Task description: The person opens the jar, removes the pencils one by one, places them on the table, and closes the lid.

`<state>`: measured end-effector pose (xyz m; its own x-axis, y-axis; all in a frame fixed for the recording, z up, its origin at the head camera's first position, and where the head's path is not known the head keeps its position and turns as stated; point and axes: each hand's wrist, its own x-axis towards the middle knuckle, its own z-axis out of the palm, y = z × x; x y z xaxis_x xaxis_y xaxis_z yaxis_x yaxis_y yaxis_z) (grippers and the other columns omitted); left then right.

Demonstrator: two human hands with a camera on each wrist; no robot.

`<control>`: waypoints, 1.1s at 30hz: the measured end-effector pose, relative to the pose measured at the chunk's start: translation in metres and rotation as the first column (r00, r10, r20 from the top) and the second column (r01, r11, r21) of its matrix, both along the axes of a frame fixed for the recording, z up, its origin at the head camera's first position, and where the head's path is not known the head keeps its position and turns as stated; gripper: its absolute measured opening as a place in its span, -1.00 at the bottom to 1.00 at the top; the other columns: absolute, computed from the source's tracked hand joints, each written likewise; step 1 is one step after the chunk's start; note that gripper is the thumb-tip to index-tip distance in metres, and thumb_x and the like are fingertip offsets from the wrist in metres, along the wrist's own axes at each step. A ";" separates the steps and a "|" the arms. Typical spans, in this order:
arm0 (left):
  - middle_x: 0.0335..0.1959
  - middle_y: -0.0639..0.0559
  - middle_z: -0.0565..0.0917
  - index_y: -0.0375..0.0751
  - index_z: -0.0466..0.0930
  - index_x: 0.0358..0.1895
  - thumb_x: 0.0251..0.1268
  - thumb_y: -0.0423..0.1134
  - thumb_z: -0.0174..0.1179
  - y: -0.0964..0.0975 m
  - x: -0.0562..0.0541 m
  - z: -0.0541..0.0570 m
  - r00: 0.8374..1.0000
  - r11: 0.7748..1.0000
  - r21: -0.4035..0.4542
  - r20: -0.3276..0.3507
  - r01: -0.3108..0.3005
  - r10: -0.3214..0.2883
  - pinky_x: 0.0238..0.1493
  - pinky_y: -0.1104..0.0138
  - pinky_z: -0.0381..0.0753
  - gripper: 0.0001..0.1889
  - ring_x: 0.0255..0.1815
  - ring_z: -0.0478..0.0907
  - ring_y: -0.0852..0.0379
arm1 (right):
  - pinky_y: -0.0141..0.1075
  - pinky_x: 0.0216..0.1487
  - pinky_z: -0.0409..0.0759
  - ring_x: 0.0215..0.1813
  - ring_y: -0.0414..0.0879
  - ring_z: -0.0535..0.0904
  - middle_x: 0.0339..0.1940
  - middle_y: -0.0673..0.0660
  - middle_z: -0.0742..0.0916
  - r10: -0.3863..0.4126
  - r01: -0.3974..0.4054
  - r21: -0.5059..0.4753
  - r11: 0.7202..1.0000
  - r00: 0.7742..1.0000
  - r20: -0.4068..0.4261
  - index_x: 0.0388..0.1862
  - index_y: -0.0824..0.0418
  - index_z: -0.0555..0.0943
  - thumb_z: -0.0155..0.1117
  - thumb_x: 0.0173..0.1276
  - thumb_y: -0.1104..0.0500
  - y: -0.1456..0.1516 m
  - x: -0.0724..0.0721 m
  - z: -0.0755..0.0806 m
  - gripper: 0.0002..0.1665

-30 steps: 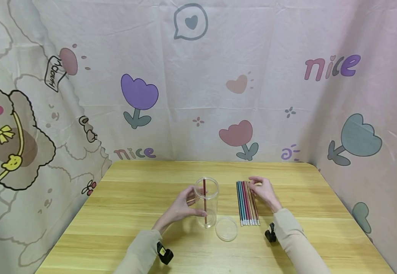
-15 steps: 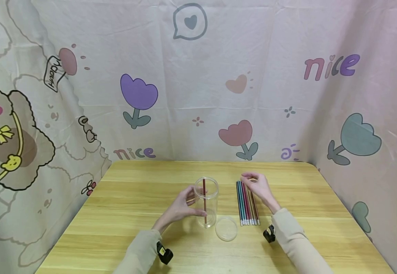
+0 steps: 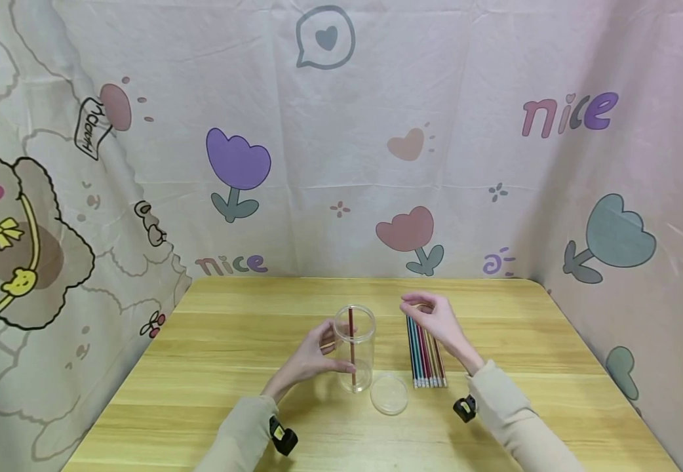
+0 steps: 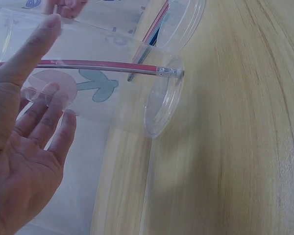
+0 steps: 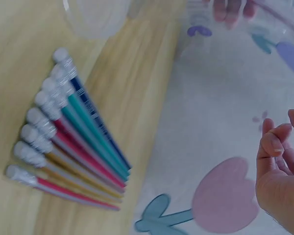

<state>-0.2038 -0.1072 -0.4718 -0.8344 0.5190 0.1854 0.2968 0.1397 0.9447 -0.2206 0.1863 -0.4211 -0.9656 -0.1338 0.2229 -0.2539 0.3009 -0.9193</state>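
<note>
My left hand (image 3: 309, 360) grips a clear plastic jar (image 3: 365, 357) that stands upright and uncovered on the table, thumb on the near side and fingers round the back. Inside it stands one red pencil (image 4: 108, 64), its eraser end down at the base. To the right lies a side-by-side row of pencils (image 5: 83, 127) in dark blue, teal, red and gold, white erasers towards me. Over their far ends hovers my right hand (image 3: 436, 318), thumb and fingers loosely bent; nothing shows between them in the right wrist view.
A round clear lid (image 3: 389, 395) lies flat between the jar and the pencils. The wooden table (image 3: 247, 308) ends at the back against a printed cloth (image 3: 318, 131), which also hangs along both sides. Small black cameras sit on both wrists.
My right hand has moved left across the far ends of the pencil row, from the gold side to the dark blue side. The left hand and the jar have stayed still.
</note>
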 end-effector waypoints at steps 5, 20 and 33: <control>0.36 -0.41 0.49 -0.30 0.39 0.29 -0.02 -0.30 0.57 0.000 -0.001 -0.001 1.000 1.000 0.003 -0.007 0.007 -0.007 0.51 -0.11 0.39 -0.23 0.41 0.45 -0.30 | -0.52 -0.13 0.67 -0.23 -0.32 0.68 0.01 0.39 0.76 0.047 -0.047 -0.015 0.999 0.998 -0.031 0.13 0.38 0.62 0.35 0.38 0.20 -0.010 0.008 0.012 -0.60; 0.35 -0.43 0.49 -0.31 0.39 0.29 -0.04 -0.31 0.58 0.000 -0.002 -0.003 1.000 1.000 0.027 0.004 0.006 -0.007 0.52 -0.11 0.36 -0.23 0.43 0.43 -0.31 | -0.52 -0.34 0.63 -0.39 -0.30 0.63 -0.14 0.38 0.80 0.205 -0.208 -0.002 0.978 0.966 -0.156 -0.01 0.37 0.68 0.37 0.32 0.30 -0.036 0.023 0.039 -0.72; 0.36 -0.42 0.49 -0.28 0.39 0.30 -0.01 -0.28 0.57 -0.001 -0.002 -0.003 1.000 1.000 0.019 -0.006 0.012 -0.012 0.51 -0.12 0.38 -0.24 0.43 0.43 -0.30 | -0.55 -0.57 0.22 -0.55 -0.33 0.29 -0.26 0.25 0.82 0.264 -0.246 0.122 0.962 0.950 -0.168 -0.01 0.35 0.71 0.39 0.33 0.24 -0.053 0.029 0.044 -0.70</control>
